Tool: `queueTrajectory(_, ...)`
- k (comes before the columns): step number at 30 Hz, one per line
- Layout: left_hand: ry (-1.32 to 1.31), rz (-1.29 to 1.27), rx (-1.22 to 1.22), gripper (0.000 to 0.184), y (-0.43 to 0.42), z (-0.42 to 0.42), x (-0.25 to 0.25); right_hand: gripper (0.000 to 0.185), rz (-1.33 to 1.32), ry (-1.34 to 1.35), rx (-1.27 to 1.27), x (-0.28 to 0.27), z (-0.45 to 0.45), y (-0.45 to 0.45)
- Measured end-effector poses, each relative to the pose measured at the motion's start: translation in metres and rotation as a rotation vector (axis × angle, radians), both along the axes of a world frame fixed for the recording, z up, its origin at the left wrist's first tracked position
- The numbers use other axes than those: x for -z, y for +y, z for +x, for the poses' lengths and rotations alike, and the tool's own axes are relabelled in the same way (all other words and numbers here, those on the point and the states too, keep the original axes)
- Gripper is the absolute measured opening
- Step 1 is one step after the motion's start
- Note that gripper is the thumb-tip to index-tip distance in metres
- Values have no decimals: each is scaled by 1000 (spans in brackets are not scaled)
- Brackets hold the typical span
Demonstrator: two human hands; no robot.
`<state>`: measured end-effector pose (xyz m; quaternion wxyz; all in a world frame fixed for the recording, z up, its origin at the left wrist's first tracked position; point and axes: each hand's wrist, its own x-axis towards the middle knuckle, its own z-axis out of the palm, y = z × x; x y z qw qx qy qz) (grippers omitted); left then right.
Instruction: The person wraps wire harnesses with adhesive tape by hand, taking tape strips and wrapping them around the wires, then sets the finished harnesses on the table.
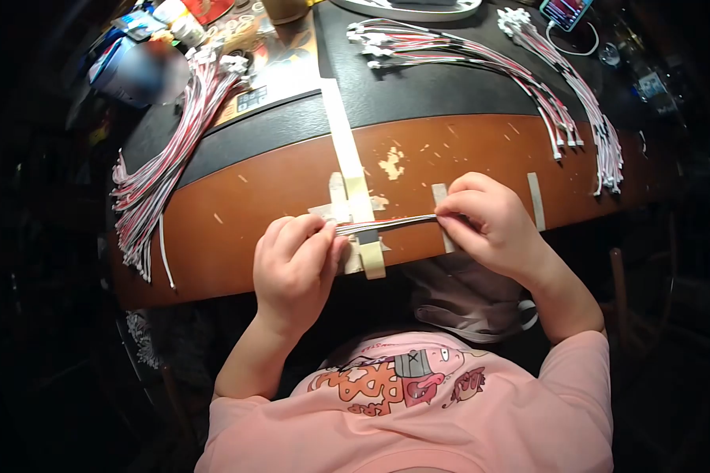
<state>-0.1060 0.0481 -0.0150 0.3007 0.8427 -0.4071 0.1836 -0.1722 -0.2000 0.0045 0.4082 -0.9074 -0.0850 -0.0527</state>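
A thin wire harness (pixel 394 223) of white, red and black wires stretches between my two hands near the table's front edge. My left hand (pixel 293 256) pinches its left end, where a small white piece shows at the fingertips. The right end is pinched between thumb and fingers of my right hand (pixel 485 221). Under the wires, a short dark strip of tape (pixel 368 236) lies across the pale yellow tape (pixel 373 260) that runs over the table edge. I cannot tell whether the dark strip touches the wires.
Bundles of similar wires lie at the left (pixel 166 177), at the back right (pixel 481 59) and at the far right (pixel 580 91). A phone (pixel 566 12) with a white cable stands at the back right. Tape strips stick to the brown table edge (pixel 268 185).
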Motion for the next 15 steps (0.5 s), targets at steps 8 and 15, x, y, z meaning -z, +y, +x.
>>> queueTrajectory(8,50,44,-12,13,1,-3,-4,8,-17,4,-1,0,0,-4)
queueTrajectory(15,-50,60,-26,16,-22,-3,-26,10,-206,-92,-20,-2,3,2)
